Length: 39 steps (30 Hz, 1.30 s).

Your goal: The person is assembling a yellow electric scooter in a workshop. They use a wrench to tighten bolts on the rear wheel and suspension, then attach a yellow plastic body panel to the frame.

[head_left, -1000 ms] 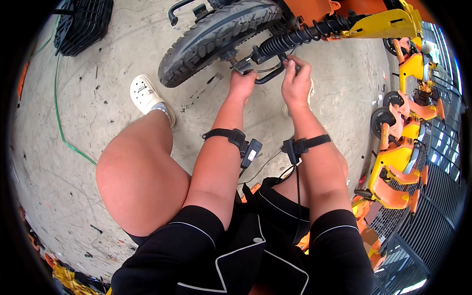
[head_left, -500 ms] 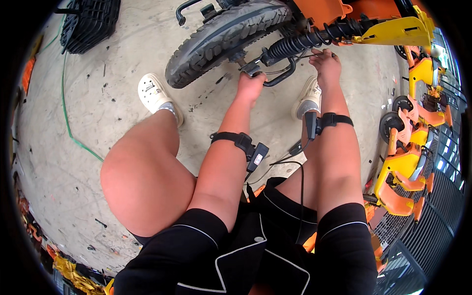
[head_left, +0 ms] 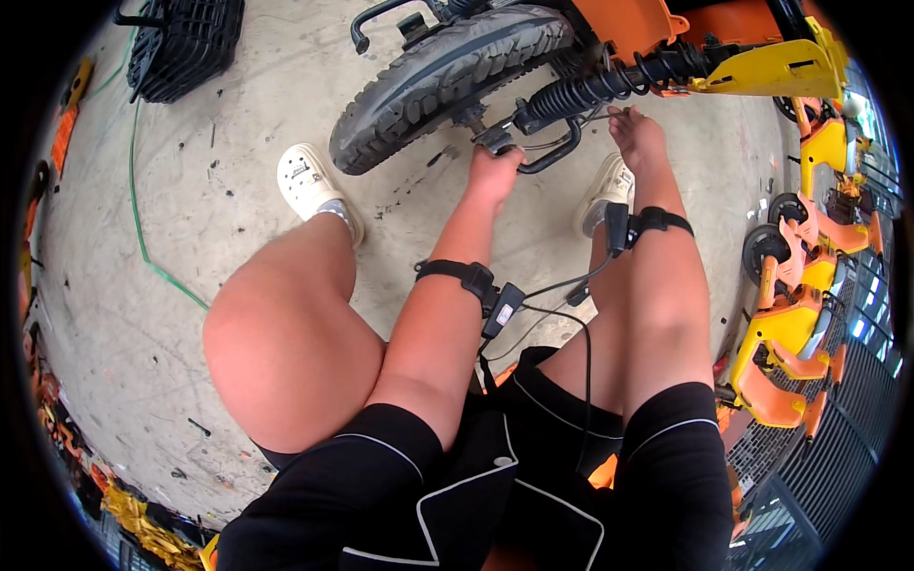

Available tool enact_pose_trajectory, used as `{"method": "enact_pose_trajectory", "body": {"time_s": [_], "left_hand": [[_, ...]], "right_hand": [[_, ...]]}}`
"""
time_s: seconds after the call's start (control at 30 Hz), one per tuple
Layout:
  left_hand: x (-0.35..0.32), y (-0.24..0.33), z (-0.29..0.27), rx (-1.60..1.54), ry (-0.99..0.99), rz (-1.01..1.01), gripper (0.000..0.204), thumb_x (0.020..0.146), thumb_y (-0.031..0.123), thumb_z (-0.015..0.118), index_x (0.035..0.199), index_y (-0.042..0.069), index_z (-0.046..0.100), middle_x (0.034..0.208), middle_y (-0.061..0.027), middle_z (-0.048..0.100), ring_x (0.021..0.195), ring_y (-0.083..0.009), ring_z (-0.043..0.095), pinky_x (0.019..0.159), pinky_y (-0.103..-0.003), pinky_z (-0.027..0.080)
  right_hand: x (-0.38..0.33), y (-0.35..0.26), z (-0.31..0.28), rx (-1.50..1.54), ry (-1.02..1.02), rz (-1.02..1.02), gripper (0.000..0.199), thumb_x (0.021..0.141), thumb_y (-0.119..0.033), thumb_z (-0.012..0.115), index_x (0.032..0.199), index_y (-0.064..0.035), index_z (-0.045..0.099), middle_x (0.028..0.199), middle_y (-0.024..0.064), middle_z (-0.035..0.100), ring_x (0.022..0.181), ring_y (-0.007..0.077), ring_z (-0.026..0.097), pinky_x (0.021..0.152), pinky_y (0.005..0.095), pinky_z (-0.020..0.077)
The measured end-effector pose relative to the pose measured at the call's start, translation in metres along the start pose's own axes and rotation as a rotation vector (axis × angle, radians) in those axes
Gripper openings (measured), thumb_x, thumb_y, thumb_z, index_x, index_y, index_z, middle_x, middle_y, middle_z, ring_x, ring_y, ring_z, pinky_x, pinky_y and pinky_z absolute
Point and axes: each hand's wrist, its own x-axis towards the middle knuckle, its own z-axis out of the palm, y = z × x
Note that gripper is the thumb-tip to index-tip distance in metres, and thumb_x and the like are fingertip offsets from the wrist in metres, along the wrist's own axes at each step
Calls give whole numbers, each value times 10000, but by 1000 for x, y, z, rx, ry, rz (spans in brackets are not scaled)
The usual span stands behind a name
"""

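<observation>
Head view: our right hand (head_left: 636, 138) has left the black footpeg bracket (head_left: 547, 157) at 12 o'clock, fingers now pinching a thin cable beside the spring; left hand (head_left: 492, 171) still grips the bracket under the tyre (head_left: 447, 81).

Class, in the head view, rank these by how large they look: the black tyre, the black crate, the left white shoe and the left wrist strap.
1. Tyre.
2. Crate, though the picture's edge cuts it off, so its full size is unsure.
3. Left shoe.
4. Left wrist strap, smallest, although it is nearer the camera.
</observation>
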Motion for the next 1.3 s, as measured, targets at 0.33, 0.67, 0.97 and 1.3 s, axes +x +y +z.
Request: {"method": "enact_pose_trajectory", "body": {"time_s": [0.33, 0.67, 0.97, 1.3], "left_hand": [[-20, -3, -1, -147, -60, 4, 407, 914, 166, 682, 1221, -5, 478, 1165, -109, 590, 1046, -210, 620, 914, -373, 521], [-31, -16, -1, -254, -152, -63, 531, 962, 223, 634, 1358, -46, 404, 1266, -144, 543, 1130, -262, 585, 982, -402, 482], [-43, -17, -13, -239, -118, -92, 450, 991, 208, 562, 1352, -26, 430, 1261, -137, 569, 1127, -255, 589, 953, -381, 483], [-38, -29, -12, -192, -117, -115, 378, 979, 201, 552, 1291, -5, 494, 1236, -133, 591, 1108, -237, 594, 935, -369, 483]], "right_hand": [[-40, 0, -22, -35, 296, -312, 209, 1046, -204, 407, 1098, -5, 444, 901, 169, 669, 633, 180, 607, 548, 295, 518], [-125, 22, 38, -564, 53, -788, 163, 1024, -98, 477, 1119, 33, 458, 1084, 160, 663, 878, 204, 685, 790, 310, 564], [-132, 48, 53, -579, 145, -865, 168, 1018, -120, 504, 1121, 13, 497, 1098, 141, 663, 923, 190, 677, 821, 311, 543], [-141, 79, 63, -850, 124, -1161, 177, 976, -160, 565, 1100, -36, 540, 1063, 152, 682, 918, 355, 669, 769, 409, 536]]}}
